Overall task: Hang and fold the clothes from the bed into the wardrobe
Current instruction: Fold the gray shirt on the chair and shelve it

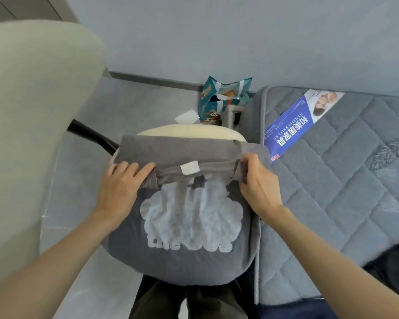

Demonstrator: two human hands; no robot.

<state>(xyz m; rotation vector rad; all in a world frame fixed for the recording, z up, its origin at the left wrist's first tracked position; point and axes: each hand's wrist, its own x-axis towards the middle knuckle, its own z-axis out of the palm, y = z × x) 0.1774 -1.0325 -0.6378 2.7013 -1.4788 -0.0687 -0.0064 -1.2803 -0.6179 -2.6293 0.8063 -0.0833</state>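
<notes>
Seat [189,132] (mostly hidden) under grey shirt [182,263]

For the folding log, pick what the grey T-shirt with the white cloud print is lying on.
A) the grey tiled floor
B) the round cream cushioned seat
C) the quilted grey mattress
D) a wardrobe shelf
B: the grey T-shirt with the white cloud print is spread over the round cream cushioned seat, whose rim shows beyond the fold.
</notes>
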